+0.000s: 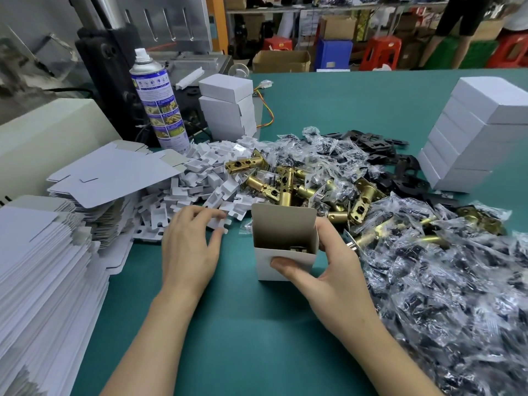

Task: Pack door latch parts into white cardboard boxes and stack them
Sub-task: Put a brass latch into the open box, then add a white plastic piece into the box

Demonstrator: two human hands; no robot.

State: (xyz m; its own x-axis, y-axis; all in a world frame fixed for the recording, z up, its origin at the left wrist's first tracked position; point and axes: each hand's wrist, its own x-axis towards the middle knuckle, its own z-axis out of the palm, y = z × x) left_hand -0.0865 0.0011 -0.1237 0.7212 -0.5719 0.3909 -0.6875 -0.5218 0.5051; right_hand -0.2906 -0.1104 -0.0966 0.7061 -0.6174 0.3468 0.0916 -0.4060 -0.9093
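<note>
The right hand (pixel 323 278) holds a small white box (pixel 283 224) that stands open near the middle of the green tabletop (pixel 228 324), with the thumb on its front. A bit of gold metal shows inside. The left hand (pixel 188 247) pinches a little white card piece (pixel 218 224) at the edge of the card pile (pixel 205 172). Gold latches (pixel 285 184) lie just behind the box. Closed boxes (pixel 480 132) are stacked by the right edge.

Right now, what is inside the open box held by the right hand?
Inside the box, which the right hand grips, only the top of a metal part shows above the front wall. That wall covers the rest, so other contents cannot be told.
</note>
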